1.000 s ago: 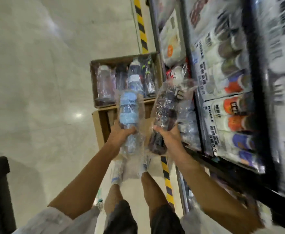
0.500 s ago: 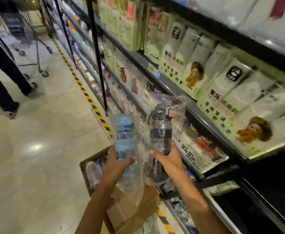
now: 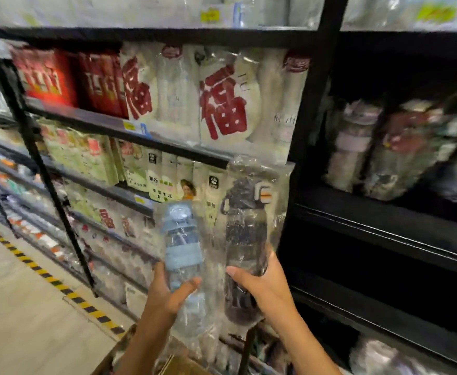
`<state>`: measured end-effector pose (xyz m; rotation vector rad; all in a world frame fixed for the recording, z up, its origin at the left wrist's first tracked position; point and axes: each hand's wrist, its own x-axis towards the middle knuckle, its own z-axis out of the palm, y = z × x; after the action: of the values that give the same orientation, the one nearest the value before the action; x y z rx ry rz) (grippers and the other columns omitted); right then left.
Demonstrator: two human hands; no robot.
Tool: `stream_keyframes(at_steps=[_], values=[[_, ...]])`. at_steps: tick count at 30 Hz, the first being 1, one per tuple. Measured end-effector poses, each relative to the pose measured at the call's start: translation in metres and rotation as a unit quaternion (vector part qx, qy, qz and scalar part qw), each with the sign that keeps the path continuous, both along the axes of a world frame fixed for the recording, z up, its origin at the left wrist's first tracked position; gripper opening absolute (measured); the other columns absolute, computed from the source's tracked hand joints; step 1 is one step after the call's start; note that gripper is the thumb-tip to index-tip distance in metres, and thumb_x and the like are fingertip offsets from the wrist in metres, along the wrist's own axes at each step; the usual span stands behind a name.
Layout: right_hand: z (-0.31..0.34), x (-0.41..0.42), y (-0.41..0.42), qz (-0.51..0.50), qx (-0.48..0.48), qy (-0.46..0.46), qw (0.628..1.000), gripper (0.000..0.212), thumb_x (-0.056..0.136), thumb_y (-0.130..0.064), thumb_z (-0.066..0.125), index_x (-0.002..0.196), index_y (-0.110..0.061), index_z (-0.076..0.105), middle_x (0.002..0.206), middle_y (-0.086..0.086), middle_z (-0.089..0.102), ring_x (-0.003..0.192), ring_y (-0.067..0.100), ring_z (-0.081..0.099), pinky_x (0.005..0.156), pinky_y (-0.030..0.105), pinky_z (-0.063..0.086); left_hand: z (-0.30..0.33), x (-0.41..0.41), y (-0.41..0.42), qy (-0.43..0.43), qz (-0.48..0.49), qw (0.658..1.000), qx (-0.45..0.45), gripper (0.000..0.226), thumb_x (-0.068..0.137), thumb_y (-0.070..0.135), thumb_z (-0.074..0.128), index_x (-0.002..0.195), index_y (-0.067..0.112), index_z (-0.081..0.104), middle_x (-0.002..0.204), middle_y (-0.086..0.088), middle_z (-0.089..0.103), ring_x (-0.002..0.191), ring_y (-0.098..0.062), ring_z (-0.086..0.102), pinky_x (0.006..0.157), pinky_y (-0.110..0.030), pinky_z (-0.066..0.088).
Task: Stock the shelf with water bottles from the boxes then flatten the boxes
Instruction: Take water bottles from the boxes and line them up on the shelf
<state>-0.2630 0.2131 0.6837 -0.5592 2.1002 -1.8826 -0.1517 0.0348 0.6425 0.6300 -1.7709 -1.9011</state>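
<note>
The person stands at the black metal shelving (image 3: 314, 109) with a bottle raised in each hand. The left hand (image 3: 167, 290) has its fingers and thumb curled round the lower body of a pale blue clear plastic water bottle in a loose transparent bag (image 3: 181, 247), just below centre at about six o'clock. The right hand (image 3: 262, 285) grasps a dark smoky plastic water bottle with a carry loop and a white lid tab (image 3: 245, 234), also bagged, just beside the blue one at about five o'clock. Both bottles stand upright and slightly apart.

At three o'clock a dark shelf bay (image 3: 384, 212) already holds more bagged bottles (image 3: 379, 150), blurred; I judge that is where these two belong. At seven o'clock a corner of brown cardboard box (image 3: 178, 364) shows beside the forearms.

The bottles look empty, so they should be light and stiff, easy to lift one-handed. The loose film is the trouble: it looks slippery and could slide over the plastic, so the hold is best kept low on the barrel, squeezing through the bag, as both hands do now. The lid tab and loop could snag on neighbouring bags when the bottles go in.
</note>
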Motion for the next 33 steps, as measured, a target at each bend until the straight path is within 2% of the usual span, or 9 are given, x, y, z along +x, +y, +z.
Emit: stream_keyframes(at_steps=[4,8,10,14,17,21,28,31,33], values=[[0.025,0.000,0.058,-0.043,-0.026,0.040,0.998,0.084,0.067,-0.048,0.095,0.137,-0.043,0.050,0.129,-0.017,0.068,0.117,0.001,0.066,0.101,0.032,0.053,0.036,-0.016,0.050,0.055,-0.040,0.998,-0.018,0.074,0.083,0.026,0.086,0.139,0.051,0.047,0.126,0.019,0.068,0.111,-0.002,0.068,0.096,-0.038,0.055],[0.045,0.005,0.124,-0.096,-0.030,0.060,0.993,0.069,0.073,-0.036,0.094,0.129,-0.043,0.054,0.123,-0.016,0.071,0.110,0.000,0.068,0.099,0.034,0.056,0.064,-0.032,0.104,0.067,-0.088,0.994,-0.023,0.089,0.058,0.054,0.090,0.135,0.061,0.047,0.134,0.011,0.067,0.122,-0.018,0.066,0.103,-0.055,0.053],[0.054,0.009,0.160,-0.125,-0.036,0.070,0.989,0.069,0.074,-0.038,0.093,0.131,-0.041,0.054,0.124,-0.016,0.071,0.111,0.001,0.068,0.100,0.034,0.055,0.078,-0.040,0.138,0.070,-0.114,0.990,-0.034,0.092,0.054,0.057,0.089,0.135,0.061,0.046,0.133,0.011,0.066,0.120,-0.017,0.067,0.102,-0.054,0.054],[0.072,0.016,0.231,-0.178,-0.053,0.069,0.980,0.067,0.075,-0.041,0.092,0.131,-0.040,0.055,0.119,-0.017,0.073,0.105,-0.002,0.070,0.093,0.029,0.056,0.101,-0.055,0.210,0.077,-0.172,0.980,-0.056,0.077,0.074,0.038,0.091,0.136,0.053,0.047,0.123,0.014,0.070,0.104,-0.007,0.074,0.089,-0.041,0.060],[0.089,0.015,0.277,-0.211,-0.056,0.084,0.972,0.069,0.075,-0.042,0.092,0.133,-0.039,0.054,0.121,-0.017,0.072,0.105,-0.003,0.069,0.092,0.027,0.055,0.120,-0.073,0.257,0.099,-0.199,0.973,-0.053,0.072,0.076,0.026,0.090,0.136,0.040,0.053,0.116,0.008,0.075,0.102,-0.011,0.075,0.085,-0.038,0.060],[0.110,0.002,0.327,-0.243,-0.071,0.097,0.963,0.068,0.075,-0.040,0.092,0.132,-0.034,0.056,0.118,-0.013,0.074,0.105,0.002,0.072,0.092,0.033,0.057,0.147,-0.100,0.306,0.124,-0.230,0.964,-0.057,0.072,0.072,0.033,0.086,0.136,0.034,0.053,0.119,0.002,0.074,0.105,-0.017,0.075,0.085,-0.040,0.061],[0.138,-0.044,0.380,-0.288,-0.069,0.131,0.946,0.068,0.078,-0.037,0.091,0.134,-0.033,0.053,0.118,-0.017,0.071,0.100,-0.008,0.069,0.085,0.021,0.051,0.188,-0.171,0.358,0.144,-0.254,0.953,-0.082,0.068,0.067,0.045,0.088,0.125,0.039,0.053,0.123,0.004,0.070,0.107,-0.016,0.073,0.095,-0.051,0.060],[0.142,-0.073,0.391,-0.297,-0.057,0.141,0.943,0.070,0.078,-0.036,0.091,0.133,-0.034,0.048,0.119,-0.020,0.068,0.099,-0.012,0.066,0.087,0.020,0.051,0.197,-0.207,0.372,0.134,-0.244,0.955,-0.102,0.083,0.063,0.053,0.088,0.133,0.035,0.047,0.132,0.004,0.063,0.117,-0.019,0.067,0.100,-0.051,0.057],[0.141,-0.095,0.397,-0.305,-0.054,0.141,0.940,0.074,0.076,-0.037,0.092,0.135,-0.032,0.048,0.121,-0.016,0.069,0.105,-0.005,0.068,0.096,0.030,0.055,0.201,-0.231,0.380,0.113,-0.239,0.957,-0.122,0.102,0.058,0.064,0.087,0.145,0.038,0.039,0.147,0.001,0.054,0.131,-0.023,0.059,0.106,-0.053,0.053]])
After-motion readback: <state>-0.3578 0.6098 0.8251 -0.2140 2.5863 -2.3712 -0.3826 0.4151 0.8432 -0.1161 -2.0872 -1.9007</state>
